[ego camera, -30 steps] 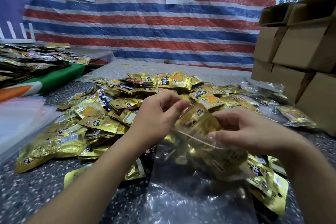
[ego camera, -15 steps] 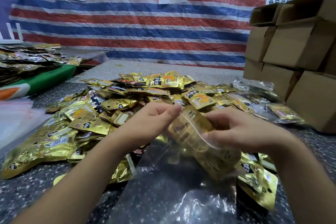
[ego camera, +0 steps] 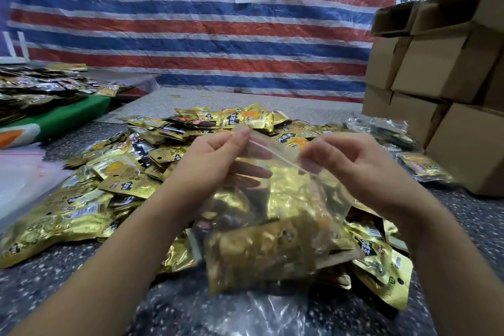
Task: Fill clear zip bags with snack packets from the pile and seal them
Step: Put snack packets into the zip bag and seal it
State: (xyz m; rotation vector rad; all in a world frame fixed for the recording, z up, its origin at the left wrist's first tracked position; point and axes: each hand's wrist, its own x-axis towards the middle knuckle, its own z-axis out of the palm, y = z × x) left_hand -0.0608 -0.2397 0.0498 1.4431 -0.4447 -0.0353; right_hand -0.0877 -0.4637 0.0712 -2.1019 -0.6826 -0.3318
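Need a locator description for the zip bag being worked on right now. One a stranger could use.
Start at the pile of gold snack packets on the speckled table. In front of it, the left hand and right hand pinch the top strip of a clear zip bag. It alone is lifted and stuffed with packets.

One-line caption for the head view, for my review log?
Both hands pinch the top of a packet-filled zip bag above the snack pile.

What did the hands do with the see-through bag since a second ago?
Both hands lifted the clear plastic zip bag of gold packets off the table, and the left hand and right hand moved apart along its top strip. Both still pinch it; the gold packet pile stayed put.
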